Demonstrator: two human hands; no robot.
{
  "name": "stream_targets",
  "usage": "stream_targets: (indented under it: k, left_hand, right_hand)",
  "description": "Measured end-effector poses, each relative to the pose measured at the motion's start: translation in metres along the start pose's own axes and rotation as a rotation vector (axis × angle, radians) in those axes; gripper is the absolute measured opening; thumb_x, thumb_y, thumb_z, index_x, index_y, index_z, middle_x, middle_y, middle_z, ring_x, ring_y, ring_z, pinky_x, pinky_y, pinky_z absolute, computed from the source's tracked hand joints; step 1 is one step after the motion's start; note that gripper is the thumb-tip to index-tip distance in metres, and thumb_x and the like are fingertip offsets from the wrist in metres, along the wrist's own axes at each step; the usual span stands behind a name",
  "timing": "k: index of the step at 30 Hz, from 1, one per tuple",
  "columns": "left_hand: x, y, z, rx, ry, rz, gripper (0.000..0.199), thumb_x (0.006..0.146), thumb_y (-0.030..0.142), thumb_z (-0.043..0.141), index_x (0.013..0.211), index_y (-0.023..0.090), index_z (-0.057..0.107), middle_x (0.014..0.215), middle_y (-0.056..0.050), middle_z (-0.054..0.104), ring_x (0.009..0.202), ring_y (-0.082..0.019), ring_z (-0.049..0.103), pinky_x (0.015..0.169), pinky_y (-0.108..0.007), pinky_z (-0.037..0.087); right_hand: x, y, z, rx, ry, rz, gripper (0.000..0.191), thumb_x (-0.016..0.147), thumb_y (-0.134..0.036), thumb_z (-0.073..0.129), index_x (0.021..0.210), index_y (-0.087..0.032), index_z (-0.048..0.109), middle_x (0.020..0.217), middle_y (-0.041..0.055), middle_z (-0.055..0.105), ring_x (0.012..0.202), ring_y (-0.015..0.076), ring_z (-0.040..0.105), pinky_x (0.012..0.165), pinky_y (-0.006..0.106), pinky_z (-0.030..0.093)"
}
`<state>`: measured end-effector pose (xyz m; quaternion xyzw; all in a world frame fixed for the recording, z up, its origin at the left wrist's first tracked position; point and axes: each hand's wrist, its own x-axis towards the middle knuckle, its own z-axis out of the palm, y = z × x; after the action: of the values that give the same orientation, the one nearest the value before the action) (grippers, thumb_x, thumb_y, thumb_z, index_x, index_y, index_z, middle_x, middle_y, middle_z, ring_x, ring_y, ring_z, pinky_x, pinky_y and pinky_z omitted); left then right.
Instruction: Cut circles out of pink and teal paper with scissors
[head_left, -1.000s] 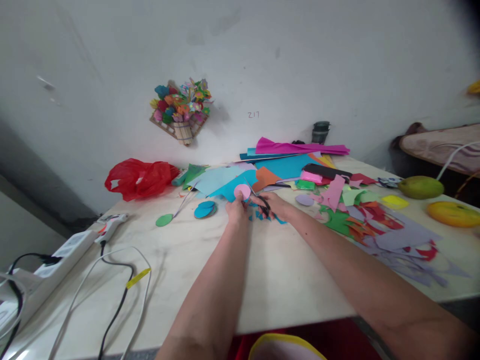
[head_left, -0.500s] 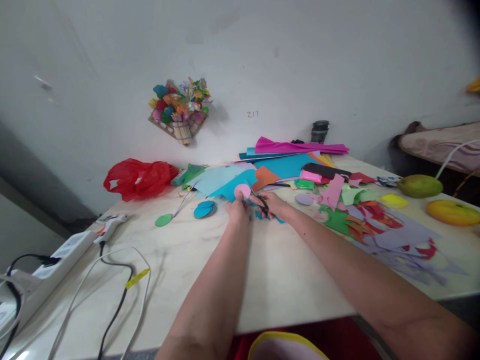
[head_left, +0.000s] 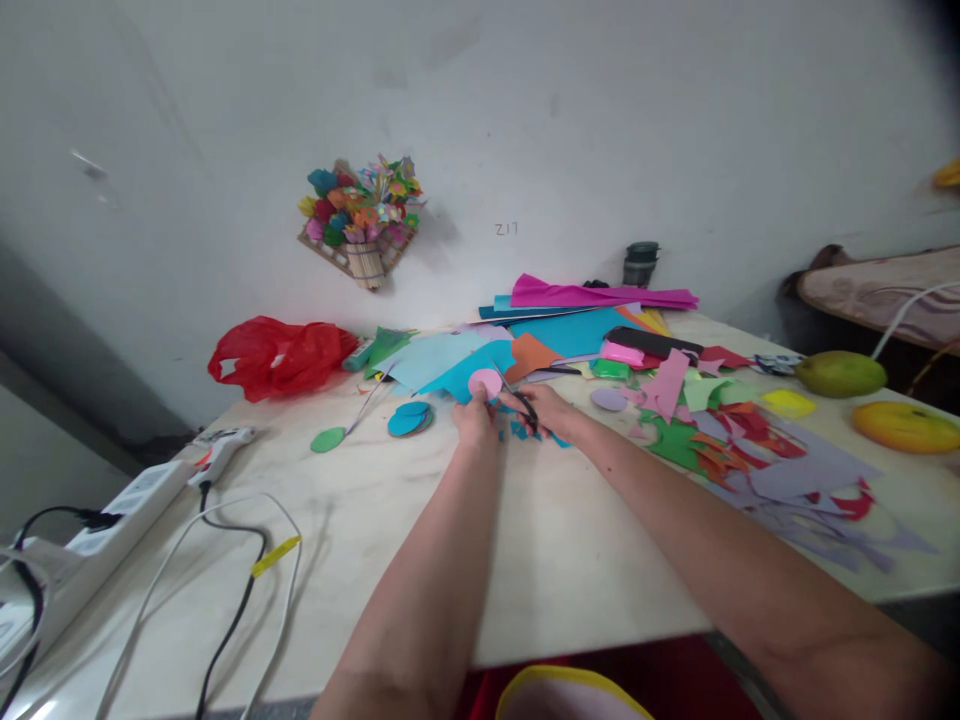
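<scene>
My left hand pinches a pink paper circle against blue paper behind it. Right beside it, my right hand is closed around the black handles of a pair of scissors, whose blades point up and left toward the blue paper. Small blue scraps lie on the table under my hands. To the left are several stacked blue circles and a green circle. An orange piece lies just behind the scissors.
Colourful paper scraps spread over the right side, near two fruits. A red plastic bag sits at the back left. A power strip and cables run along the left. Rolled sheets lie against the wall.
</scene>
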<state>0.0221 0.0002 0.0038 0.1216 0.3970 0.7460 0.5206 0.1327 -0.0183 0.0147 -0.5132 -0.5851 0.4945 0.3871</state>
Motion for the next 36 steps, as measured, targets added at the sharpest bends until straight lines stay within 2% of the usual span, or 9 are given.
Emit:
stream_targets:
  k: [9,19,28,36]
  left_hand:
    - [0.0047,-0.003,-0.0022,0.085,-0.011,0.045,0.021,0.074,0.021,0.077,0.074,0.017,0.056,0.067,-0.002,0.067,0.064,-0.016,0.066,0.058,-0.024,0.049]
    - [0.0062,-0.0019,-0.0031,0.111,0.009,0.039,0.026,0.074,0.03,0.077,0.076,0.018,0.054,0.061,0.001,0.062,0.057,-0.014,0.061,0.053,-0.023,0.045]
    - [0.0076,-0.0002,-0.0038,0.134,-0.042,0.045,0.021,0.076,0.02,0.075,0.072,0.018,0.054,0.058,0.003,0.057,0.054,-0.011,0.057,0.055,-0.022,0.046]
    - [0.0092,0.0006,-0.0038,0.147,-0.051,0.062,0.024,0.074,0.024,0.077,0.072,0.017,0.054,0.061,0.003,0.057,0.052,-0.01,0.056,0.054,-0.021,0.047]
  right_hand:
    - [-0.001,-0.0015,-0.0002,0.006,0.001,0.002,0.03,0.083,-0.036,0.071,0.07,-0.016,0.052,0.045,-0.0053,0.05,0.031,0.006,0.046,0.024,0.016,0.024]
    - [-0.0033,-0.0066,0.0005,-0.019,0.026,0.015,0.032,0.082,-0.032,0.071,0.066,-0.017,0.049,0.043,-0.0055,0.048,0.03,0.0061,0.044,0.025,0.017,0.02]
    - [-0.0023,-0.0043,-0.0039,0.002,0.001,-0.008,0.031,0.08,-0.034,0.072,0.067,-0.016,0.05,0.044,-0.0051,0.049,0.031,0.0062,0.045,0.026,0.017,0.02]
    - [-0.0013,-0.0052,-0.0051,0.0,-0.002,0.014,0.026,0.081,-0.03,0.071,0.069,-0.016,0.052,0.043,-0.0057,0.049,0.03,0.0062,0.044,0.026,0.016,0.019]
